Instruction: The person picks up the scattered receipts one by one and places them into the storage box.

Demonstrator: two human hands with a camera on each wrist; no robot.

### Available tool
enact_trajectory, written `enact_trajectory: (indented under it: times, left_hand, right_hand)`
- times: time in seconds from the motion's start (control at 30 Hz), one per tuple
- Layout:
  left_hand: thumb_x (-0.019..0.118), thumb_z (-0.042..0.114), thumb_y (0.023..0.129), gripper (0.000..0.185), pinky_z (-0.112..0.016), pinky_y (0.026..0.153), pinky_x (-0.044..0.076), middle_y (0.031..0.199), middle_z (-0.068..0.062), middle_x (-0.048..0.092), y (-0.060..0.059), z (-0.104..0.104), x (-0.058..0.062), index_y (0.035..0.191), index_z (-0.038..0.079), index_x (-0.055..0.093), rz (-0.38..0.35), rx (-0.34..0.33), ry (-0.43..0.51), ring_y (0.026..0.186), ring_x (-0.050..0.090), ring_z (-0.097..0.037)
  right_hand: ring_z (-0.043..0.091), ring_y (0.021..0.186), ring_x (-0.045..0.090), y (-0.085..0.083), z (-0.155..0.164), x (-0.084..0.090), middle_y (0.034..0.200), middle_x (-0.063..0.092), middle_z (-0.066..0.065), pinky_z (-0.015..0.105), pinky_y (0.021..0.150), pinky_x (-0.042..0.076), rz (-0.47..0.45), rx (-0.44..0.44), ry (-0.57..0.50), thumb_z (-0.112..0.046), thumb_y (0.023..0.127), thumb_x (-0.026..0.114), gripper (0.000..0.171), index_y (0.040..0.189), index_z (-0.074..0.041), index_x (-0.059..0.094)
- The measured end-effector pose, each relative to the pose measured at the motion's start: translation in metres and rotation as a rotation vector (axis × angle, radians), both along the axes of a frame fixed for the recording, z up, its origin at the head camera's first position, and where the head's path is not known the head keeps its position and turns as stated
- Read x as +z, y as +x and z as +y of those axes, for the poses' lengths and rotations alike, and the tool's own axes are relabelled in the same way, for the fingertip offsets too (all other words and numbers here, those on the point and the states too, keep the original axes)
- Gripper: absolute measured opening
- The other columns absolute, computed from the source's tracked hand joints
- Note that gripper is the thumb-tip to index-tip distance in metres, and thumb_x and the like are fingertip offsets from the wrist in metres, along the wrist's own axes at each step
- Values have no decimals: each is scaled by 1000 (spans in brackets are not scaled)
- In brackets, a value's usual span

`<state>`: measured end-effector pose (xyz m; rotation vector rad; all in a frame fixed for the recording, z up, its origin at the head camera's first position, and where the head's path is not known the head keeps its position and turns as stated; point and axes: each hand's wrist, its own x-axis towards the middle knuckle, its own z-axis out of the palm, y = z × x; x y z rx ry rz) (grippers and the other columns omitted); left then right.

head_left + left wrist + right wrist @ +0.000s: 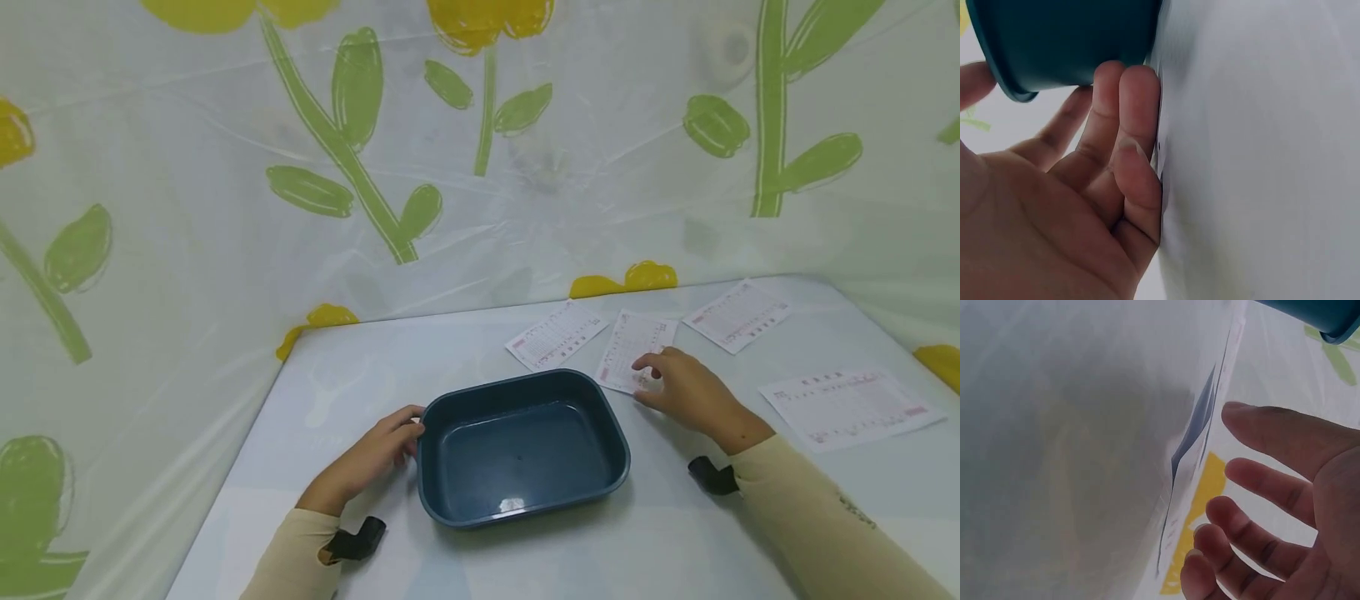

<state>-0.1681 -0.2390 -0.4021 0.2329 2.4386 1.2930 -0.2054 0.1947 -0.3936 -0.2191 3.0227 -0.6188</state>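
Observation:
A dark teal plastic basin with rounded corners stands upright on the white table, with nothing inside. My left hand is at its left end, fingertips touching the outer wall and rim. In the left wrist view, the fingers reach up to the side of the basin, and the little finger is bent. Over a printed paper slip just beyond the basin's right corner hovers my right hand. Its thumb and loosely bent fingers stand apart with nothing between them; the slip's raised edge shows beside them.
More printed slips lie around: one behind the basin, another at the back right, and a larger-looking sheet right of the right hand. A flower-patterned curtain hangs behind the table.

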Motion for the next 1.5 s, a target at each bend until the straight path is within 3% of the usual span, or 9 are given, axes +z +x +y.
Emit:
enact_trajectory:
  times: [0.17, 0.6, 0.93, 1.27, 1.5]
  left_hand:
    - [44, 27, 102, 39, -34, 73, 44, 98, -8, 64, -3, -4, -1, 135, 8, 54, -13, -43, 16, 84, 56, -20]
    - [43, 28, 104, 39, -35, 76, 45, 94, -6, 63, -3, -5, 0, 135, 8, 53, -4, -79, 20, 88, 56, -20]
    - [41, 29, 105, 39, -36, 75, 42, 92, -6, 60, 0, -6, 2, 138, 11, 52, -24, -79, 9, 86, 54, -22]
    - [41, 30, 105, 39, -36, 77, 41, 94, -6, 60, 0, -4, 1, 138, 12, 52, -30, -76, 4, 87, 54, -22]
    - [41, 31, 105, 39, -36, 75, 41, 92, -6, 60, 0, -4, 1, 137, 11, 52, -16, -79, -7, 86, 53, -22]
  right_hand:
    - [32, 93, 59, -3, 1, -1, 113, 61, 24, 43, 79, 56, -24, 11, 7, -18, 81, 82, 48, 125, -5, 66]
    - [40, 104, 58, -4, 3, -1, 122, 57, 30, 56, 93, 51, -44, 27, 93, -22, 76, 87, 57, 125, -3, 66]
    - [39, 103, 58, -1, 2, -2, 120, 57, 30, 56, 95, 50, 8, 35, 142, -21, 78, 85, 51, 123, -4, 69]
    - [37, 101, 54, -4, 3, -6, 118, 58, 27, 55, 93, 50, -9, 1, 176, -22, 84, 80, 44, 122, -4, 70]
    - [47, 122, 50, -4, 6, -7, 135, 54, 29, 61, 103, 43, -3, 10, 170, -23, 84, 80, 46, 124, -3, 68]
